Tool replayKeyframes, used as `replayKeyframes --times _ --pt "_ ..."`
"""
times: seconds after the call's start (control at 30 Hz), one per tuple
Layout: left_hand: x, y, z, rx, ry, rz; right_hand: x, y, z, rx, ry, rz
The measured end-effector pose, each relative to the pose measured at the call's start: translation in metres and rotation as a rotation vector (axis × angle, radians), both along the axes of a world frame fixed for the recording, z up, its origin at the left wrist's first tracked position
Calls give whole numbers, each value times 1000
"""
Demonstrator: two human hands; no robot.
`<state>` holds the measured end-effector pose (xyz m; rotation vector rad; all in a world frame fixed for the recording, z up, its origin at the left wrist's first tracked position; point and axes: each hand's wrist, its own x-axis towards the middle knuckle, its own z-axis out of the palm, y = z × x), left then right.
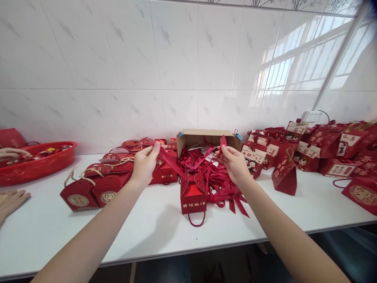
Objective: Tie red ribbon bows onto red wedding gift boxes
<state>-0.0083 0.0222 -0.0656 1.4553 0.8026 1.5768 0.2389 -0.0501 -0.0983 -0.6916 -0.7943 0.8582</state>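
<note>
– What is being held?
– A red ribbon [172, 161] is pinched in the left hand [144, 165] and is stretched down toward the small box [193, 198]. A ribbon end [223, 140] is pinched in the right hand [235, 163]; whether one strip is shared cannot be told.
– And the box?
– It is set on the table [159, 236] between the forearms, its cord loop [196, 225] laid in front.
– Is it crowded?
– Behind and to the right, yes, by loose ribbons [220, 182] spilled from a carton [206, 137]. Rope-handled boxes [79, 192] are partly hidden by the left forearm. Bags [284, 175] are massed at right; at far left, a tub [44, 171] is reached into by another person's hand [13, 152].
</note>
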Motion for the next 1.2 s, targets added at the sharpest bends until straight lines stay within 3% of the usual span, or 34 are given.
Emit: replayKeyframes --times 0.17,0.43,0.57,0.77,1.03,1.2 --pt "28 -7 27 133 179 -123 -22 0 29 83 -225 15" --pt "53 -13 39 150 225 -403 -49 11 54 121 -280 161" --pt "56 -15 42 242 236 -354 -50 11 60 129 -299 172" --pt "51 -12 45 346 432 -334 -49 9 68 44 -323 132" --pt "53 -17 50 232 489 -407 -47 5 68 134 -489 286" --pt "51 -13 48 -7 325 -643 -45 9 62 122 -381 324"
